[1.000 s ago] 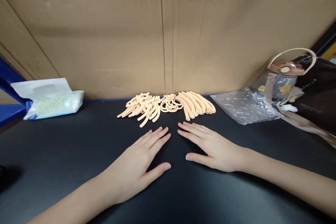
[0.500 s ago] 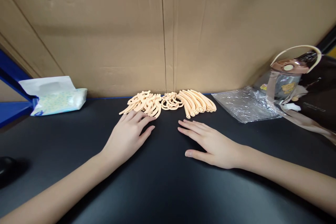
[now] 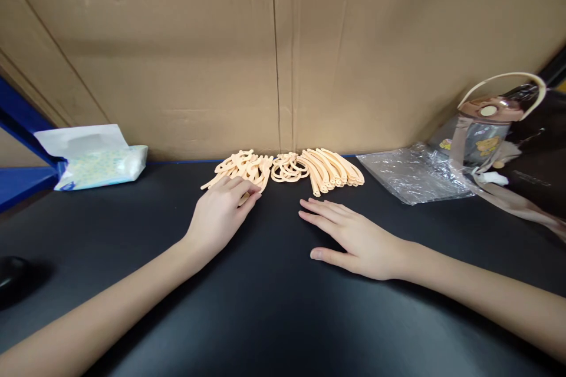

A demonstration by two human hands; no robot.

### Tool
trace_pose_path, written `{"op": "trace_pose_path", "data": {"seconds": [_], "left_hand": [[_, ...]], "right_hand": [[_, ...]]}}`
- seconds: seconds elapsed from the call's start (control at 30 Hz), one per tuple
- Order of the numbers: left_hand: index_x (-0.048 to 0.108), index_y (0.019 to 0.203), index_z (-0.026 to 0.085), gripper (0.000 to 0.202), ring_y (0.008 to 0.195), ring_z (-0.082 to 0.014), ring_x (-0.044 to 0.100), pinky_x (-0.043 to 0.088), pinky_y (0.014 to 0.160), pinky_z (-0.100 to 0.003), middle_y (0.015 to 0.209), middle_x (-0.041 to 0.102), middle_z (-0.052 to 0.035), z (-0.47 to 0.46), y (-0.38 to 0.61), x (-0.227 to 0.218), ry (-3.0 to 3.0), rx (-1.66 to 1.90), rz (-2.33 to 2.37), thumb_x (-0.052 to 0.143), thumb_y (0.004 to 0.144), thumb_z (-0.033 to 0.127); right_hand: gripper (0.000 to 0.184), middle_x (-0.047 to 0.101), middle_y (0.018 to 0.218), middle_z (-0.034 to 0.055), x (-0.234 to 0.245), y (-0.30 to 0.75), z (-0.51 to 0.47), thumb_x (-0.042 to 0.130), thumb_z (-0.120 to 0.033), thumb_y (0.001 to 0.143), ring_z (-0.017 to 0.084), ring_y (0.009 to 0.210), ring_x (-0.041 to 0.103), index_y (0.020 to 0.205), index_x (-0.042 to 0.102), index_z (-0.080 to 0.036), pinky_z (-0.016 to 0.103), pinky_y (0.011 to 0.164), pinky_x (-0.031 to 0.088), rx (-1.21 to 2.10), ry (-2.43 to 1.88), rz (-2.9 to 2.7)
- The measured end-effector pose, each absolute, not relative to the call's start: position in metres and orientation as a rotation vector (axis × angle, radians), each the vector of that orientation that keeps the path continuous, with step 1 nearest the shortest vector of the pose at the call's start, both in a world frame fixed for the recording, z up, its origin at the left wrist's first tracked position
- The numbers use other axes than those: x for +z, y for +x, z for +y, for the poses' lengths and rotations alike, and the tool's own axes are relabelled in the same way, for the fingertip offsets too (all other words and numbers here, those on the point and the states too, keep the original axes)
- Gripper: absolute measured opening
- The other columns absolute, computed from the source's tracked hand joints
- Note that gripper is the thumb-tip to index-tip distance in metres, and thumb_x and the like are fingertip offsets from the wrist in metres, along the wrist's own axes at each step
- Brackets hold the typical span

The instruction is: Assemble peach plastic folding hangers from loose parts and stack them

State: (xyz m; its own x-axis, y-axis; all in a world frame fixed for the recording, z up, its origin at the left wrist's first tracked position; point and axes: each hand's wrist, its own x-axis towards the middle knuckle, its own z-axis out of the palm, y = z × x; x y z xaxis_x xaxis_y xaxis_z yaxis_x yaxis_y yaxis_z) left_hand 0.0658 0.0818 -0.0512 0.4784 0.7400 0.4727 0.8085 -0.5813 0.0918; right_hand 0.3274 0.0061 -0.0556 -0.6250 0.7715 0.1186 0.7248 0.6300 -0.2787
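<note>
Pale orange curved strips point(image 3: 283, 169), fanned heap, left hand point(image 3: 219, 217) touching

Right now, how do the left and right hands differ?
The left hand reaches forward, fingers on the left pile of peach curved plastic strips; the right hand touches no strips. The left hand's fingers curl slightly; the right hand lies flat, spread. Both rest on the black tabletop.

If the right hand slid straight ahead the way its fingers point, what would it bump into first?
Likely the left bunch of peach strips, right by the left hand, though depth is unclear.
</note>
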Motion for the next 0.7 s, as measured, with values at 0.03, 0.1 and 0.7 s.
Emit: {"op": "trace_pose_path", "data": {"seconds": [0.03,0.1,0.7], "left_hand": [[0.065,0.091,0.021,0.022,0.091,-0.0236,0.063,0.047,0.075,-0.034,0.095,0.072,-0.0042,0.08,0.064,-0.051,-2.575,-0.756,-1.368,0.046,0.097,0.03],[0.064,0.09,0.021,0.022,0.091,-0.0237,0.062,0.047,0.074,-0.034,0.095,0.071,-0.0044,0.078,0.061,-0.05,-2.568,-0.843,-1.38,0.046,0.097,0.032],[0.061,0.092,0.025,0.011,0.073,-0.0099,0.06,0.046,0.064,-0.02,0.085,0.064,0.003,-0.006,0.084,-0.045,-3.073,-1.448,-1.048,0.053,0.096,0.019]], "right_hand": [[0.069,0.029,0.158,0.0165,-0.056,0.327,0.006,0.042,-0.057,0.098,0.031,0.147,0.026,0.147,0.041,-0.008,0.053,0.119,0.027,0.302,-1.225,-2.627],[0.069,0.03,0.158,0.0169,-0.056,0.328,0.006,0.042,-0.057,0.098,0.031,0.147,0.026,0.147,0.042,-0.008,0.054,0.119,0.027,0.312,-1.215,-2.618],[0.048,0.069,0.116,0.0057,-0.059,0.332,0.01,0.048,-0.04,0.1,0.021,0.105,0.066,0.146,0.039,-0.027,0.04,0.094,0.051,0.507,-1.146,-2.196]]}}
